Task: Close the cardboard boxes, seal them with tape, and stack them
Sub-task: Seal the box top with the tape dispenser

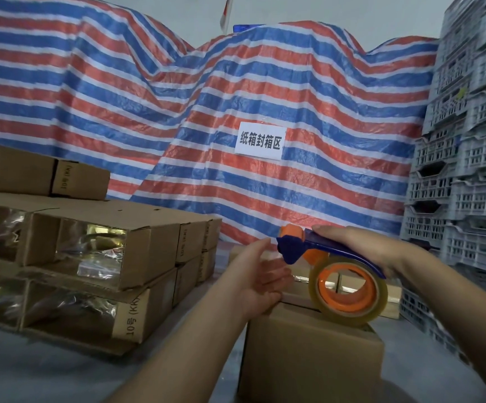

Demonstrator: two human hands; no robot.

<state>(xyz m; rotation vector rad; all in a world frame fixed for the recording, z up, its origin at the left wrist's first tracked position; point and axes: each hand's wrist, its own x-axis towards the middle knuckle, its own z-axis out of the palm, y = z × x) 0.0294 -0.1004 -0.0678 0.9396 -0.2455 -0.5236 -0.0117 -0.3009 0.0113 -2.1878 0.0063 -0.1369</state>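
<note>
Right hand [364, 248] grips tape dispenser [337, 274] over box [311, 356], seemingly on floor [47, 367], striped tarp [236, 97] behind.

We see a red-white-blue striped tarp [178, 91] draped across the back, white paper sign [260, 141] pinned on it. Grey plastic crates [465, 146] stacked at right edge. Pale wall [352, 13] above, grey floor [47, 370].

tape dispenser [340, 274] on box [311, 353], stacked boxes [96, 257] left
</note>
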